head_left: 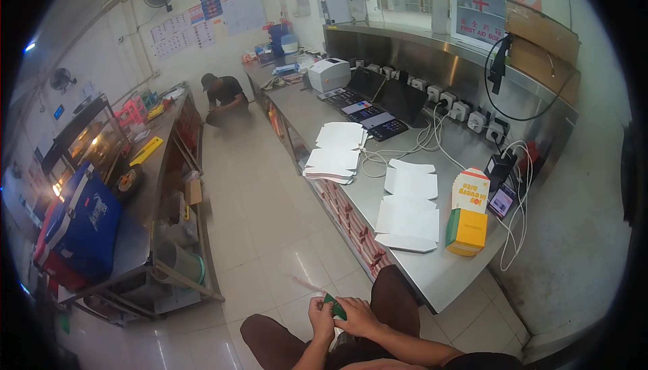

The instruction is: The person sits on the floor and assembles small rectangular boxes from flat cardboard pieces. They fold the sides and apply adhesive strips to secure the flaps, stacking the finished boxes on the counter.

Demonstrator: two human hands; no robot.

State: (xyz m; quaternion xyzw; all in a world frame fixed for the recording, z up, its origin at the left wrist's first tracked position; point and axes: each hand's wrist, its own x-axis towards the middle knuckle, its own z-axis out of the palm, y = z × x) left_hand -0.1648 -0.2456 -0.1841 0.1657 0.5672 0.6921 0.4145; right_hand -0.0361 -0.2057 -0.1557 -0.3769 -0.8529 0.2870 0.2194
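Over my lap, my left hand (321, 317) and my right hand (358, 317) are close together, with a small green piece of what looks like folded card (335, 307) between them. Its printed face and exact kind are too small to make out. A thin, blurred pinkish strip sticks out from it toward the upper left. Fingers of both hands are closed on the green piece. On the steel counter to my right lie a stack of flat white carton blanks (335, 149) and another white blank (408, 218). Beside them stands a folded yellow and green carton (467, 230) with its lid flap up.
Behind the blanks are tablets (372, 115), a white printer (329, 73), plugs and loose white cables (432, 137). A phone (502, 200) leans near the carton. At left, a blue cooler bag (86, 225) sits on a steel bench. Another person (225, 99) crouches down the aisle.
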